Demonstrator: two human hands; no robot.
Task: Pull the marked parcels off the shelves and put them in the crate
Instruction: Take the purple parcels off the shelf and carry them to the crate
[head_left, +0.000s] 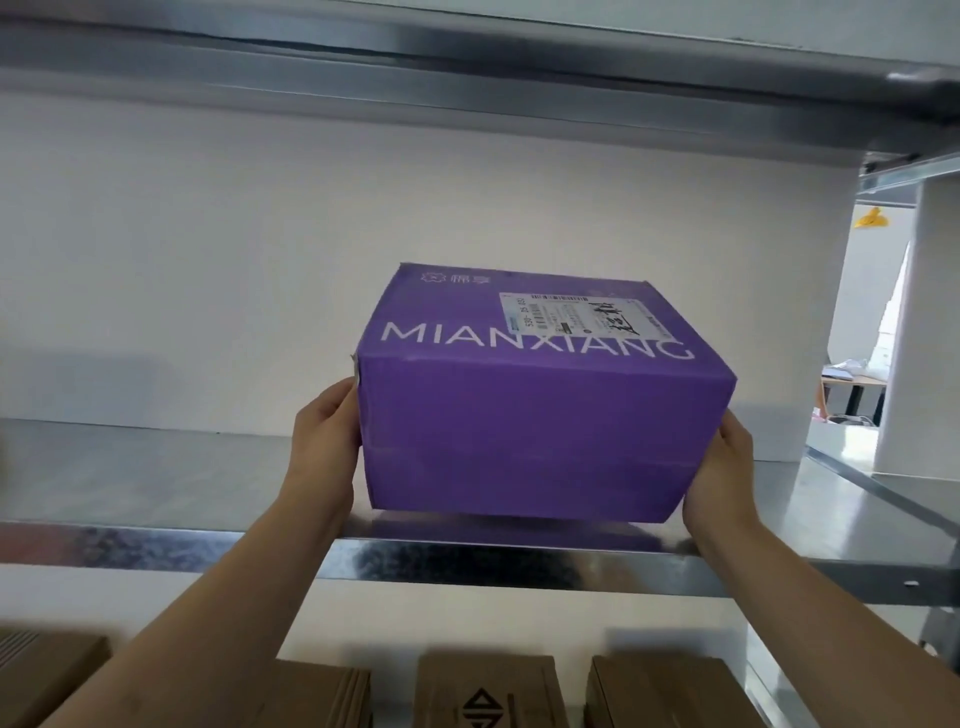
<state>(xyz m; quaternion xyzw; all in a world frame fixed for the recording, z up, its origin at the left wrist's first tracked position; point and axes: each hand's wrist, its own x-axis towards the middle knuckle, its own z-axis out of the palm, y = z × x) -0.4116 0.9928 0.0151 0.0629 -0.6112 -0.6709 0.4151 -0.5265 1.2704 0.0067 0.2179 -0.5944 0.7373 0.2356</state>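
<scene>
purple parcel (540, 421) reads "MIANXIANG", label unreadable

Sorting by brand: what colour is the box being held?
Purple box with white MIANXIANG lettering, clearest in the head view.

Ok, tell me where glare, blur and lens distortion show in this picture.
Head view: glare and a purple reflection lie on the metal shelf edge below the purple box; the brown cartons at the bottom are blurred; the upper shelf beam bows from the wide-angle lens; the box label is too soft to read.
</scene>
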